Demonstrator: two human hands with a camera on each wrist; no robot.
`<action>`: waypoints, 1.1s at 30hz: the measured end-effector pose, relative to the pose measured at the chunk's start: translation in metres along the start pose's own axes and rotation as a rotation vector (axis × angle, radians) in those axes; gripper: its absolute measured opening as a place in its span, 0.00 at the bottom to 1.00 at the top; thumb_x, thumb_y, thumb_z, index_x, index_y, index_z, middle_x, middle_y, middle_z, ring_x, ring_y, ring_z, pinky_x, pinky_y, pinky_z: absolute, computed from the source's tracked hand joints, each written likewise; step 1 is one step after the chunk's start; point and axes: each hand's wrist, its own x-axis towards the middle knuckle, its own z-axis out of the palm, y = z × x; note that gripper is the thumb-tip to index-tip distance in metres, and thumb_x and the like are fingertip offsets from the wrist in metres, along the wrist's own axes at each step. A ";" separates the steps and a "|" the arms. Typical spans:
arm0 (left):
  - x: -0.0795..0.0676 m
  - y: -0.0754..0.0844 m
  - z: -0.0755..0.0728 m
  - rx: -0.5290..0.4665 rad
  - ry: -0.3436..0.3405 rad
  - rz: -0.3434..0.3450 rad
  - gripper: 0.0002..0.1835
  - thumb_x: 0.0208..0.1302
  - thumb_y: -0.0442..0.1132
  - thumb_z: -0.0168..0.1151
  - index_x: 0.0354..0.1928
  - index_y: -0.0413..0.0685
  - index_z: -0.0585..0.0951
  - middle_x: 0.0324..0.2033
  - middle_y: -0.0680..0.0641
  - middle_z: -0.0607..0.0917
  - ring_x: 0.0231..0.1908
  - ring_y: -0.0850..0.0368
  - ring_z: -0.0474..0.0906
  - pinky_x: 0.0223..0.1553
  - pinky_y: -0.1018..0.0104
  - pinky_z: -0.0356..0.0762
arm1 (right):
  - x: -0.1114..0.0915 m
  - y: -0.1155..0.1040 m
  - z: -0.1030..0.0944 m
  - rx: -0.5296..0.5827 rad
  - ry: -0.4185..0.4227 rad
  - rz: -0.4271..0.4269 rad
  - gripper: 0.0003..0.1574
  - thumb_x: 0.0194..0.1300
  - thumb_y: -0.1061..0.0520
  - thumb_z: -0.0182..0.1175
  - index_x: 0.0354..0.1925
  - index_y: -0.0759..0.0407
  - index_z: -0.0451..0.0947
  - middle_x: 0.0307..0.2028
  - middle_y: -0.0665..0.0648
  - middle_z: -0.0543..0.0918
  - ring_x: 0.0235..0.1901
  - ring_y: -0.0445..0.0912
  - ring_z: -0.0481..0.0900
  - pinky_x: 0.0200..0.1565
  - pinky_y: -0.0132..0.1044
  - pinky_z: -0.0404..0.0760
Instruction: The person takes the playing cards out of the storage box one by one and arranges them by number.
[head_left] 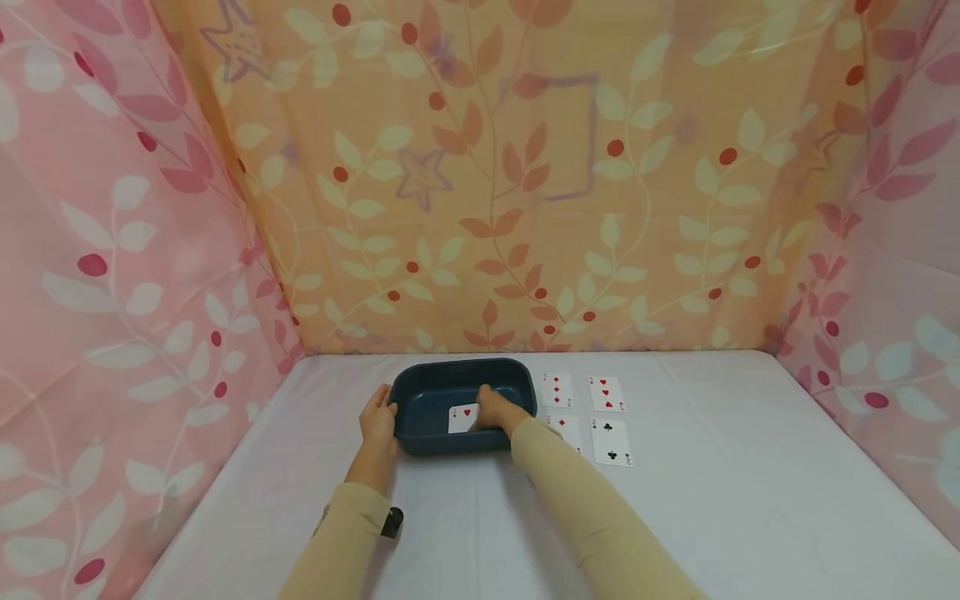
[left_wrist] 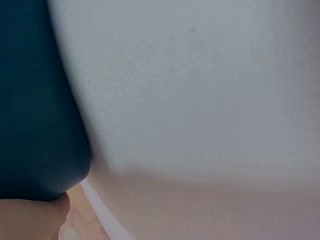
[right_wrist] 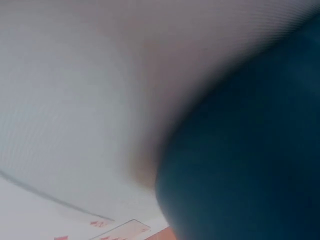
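A dark blue rectangular tub (head_left: pixel 420 443) stands on the white table. My left hand (head_left: pixel 377 417) grips its left end, thumb near the rim; in the left wrist view a finger shows at the blue wall (left_wrist: pixel 35 100). My right hand (head_left: pixel 497 408) reaches over the near rim into the tub and holds a playing card (head_left: pixel 461 419), a two of hearts. The hand covers the card's right part, and its fingertips are mostly hidden. In the right wrist view the tub's outer wall (right_wrist: pixel 250 150) fills the right side, and the hand is out of sight.
Several face-up cards lie right of the tub in two rows: a three of diamonds (head_left: pixel 557 390), a three of hearts (head_left: pixel 607 394), a diamond card (head_left: pixel 566 432) partly behind my right sleeve, and a two of clubs (head_left: pixel 611 442). Patterned curtains (head_left: pixel 487 208) enclose the table (head_left: pixel 720 483).
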 end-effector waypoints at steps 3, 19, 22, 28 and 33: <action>0.000 0.000 0.000 0.006 0.005 0.000 0.30 0.72 0.21 0.37 0.74 0.37 0.53 0.73 0.41 0.56 0.72 0.53 0.49 0.70 0.63 0.49 | -0.006 -0.004 -0.002 0.026 0.017 0.004 0.53 0.47 0.62 0.77 0.63 0.74 0.57 0.45 0.66 0.78 0.45 0.55 0.76 0.58 0.47 0.73; 0.003 -0.001 0.001 0.015 0.016 0.005 0.29 0.72 0.21 0.37 0.74 0.37 0.53 0.73 0.41 0.56 0.72 0.53 0.49 0.71 0.64 0.48 | -0.025 0.006 -0.037 0.433 0.171 -0.120 0.34 0.53 0.69 0.72 0.55 0.65 0.67 0.22 0.53 0.70 0.22 0.43 0.69 0.26 0.32 0.75; 0.004 -0.002 0.000 0.016 0.014 0.004 0.29 0.73 0.21 0.37 0.74 0.37 0.53 0.73 0.42 0.56 0.72 0.53 0.48 0.71 0.63 0.47 | -0.029 0.009 -0.043 0.505 0.188 -0.128 0.35 0.54 0.69 0.71 0.57 0.66 0.67 0.21 0.53 0.73 0.20 0.43 0.72 0.26 0.34 0.80; 0.003 -0.001 0.001 0.018 0.005 0.007 0.29 0.72 0.21 0.37 0.74 0.37 0.53 0.73 0.41 0.56 0.72 0.52 0.48 0.71 0.63 0.47 | -0.040 0.015 -0.055 0.565 0.190 -0.113 0.37 0.55 0.68 0.70 0.61 0.65 0.67 0.22 0.53 0.75 0.20 0.43 0.73 0.26 0.33 0.80; 0.001 0.002 0.002 0.027 -0.005 0.014 0.29 0.73 0.22 0.36 0.74 0.37 0.52 0.73 0.41 0.55 0.73 0.52 0.47 0.71 0.63 0.46 | -0.048 0.022 -0.064 0.580 0.196 -0.107 0.37 0.56 0.67 0.70 0.61 0.64 0.67 0.21 0.52 0.75 0.21 0.43 0.72 0.25 0.31 0.76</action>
